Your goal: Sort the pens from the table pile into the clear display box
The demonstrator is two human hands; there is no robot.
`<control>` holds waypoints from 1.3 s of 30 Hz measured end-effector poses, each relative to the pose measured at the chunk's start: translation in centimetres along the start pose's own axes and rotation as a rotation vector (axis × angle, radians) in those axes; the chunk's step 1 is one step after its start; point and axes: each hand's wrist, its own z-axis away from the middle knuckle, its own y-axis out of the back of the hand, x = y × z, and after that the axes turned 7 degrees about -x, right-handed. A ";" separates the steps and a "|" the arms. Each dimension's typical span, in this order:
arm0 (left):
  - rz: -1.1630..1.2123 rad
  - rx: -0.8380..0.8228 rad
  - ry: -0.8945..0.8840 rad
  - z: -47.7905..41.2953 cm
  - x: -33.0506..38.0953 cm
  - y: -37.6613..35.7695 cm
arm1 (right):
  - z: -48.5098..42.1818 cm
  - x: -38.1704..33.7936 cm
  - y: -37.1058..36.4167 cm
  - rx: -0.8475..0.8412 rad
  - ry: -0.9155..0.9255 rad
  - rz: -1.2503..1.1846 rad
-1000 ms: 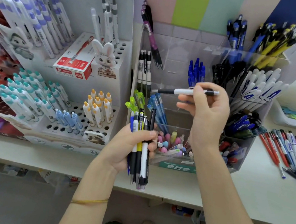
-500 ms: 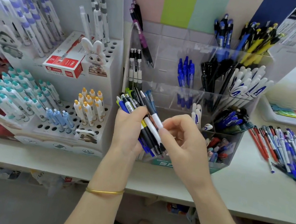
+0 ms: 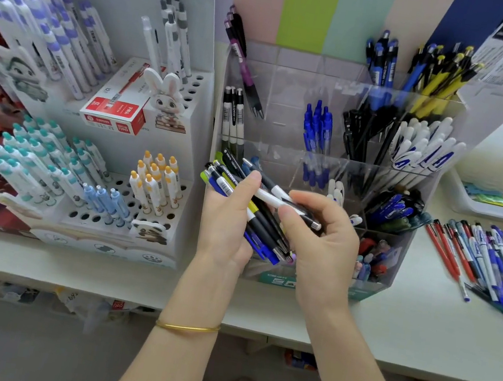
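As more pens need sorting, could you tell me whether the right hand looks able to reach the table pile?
Probably, once freed: the pile lies uncovered on the table to its right, but the right hand pinches a white-and-black pen.

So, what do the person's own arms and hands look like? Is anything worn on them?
Both hands are bare, with no gloves and no rings that I can see. The left hand has a thin gold bangle around its wrist. The right hand has nothing at its wrist. No sleeves show on either forearm as far as the view goes.
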 end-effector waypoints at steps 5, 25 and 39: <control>0.037 -0.037 0.041 0.1 0.2 0.0 | -0.9 -0.4 -0.5 -0.035 -0.035 -0.295; 0.096 -0.561 0.081 -0.3 0.8 4.5 | -4.8 -2.0 0.2 0.139 -0.010 -0.670; 0.248 -0.580 0.195 -0.2 1.6 5.3 | -6.1 -2.8 -0.6 0.093 -0.143 -0.506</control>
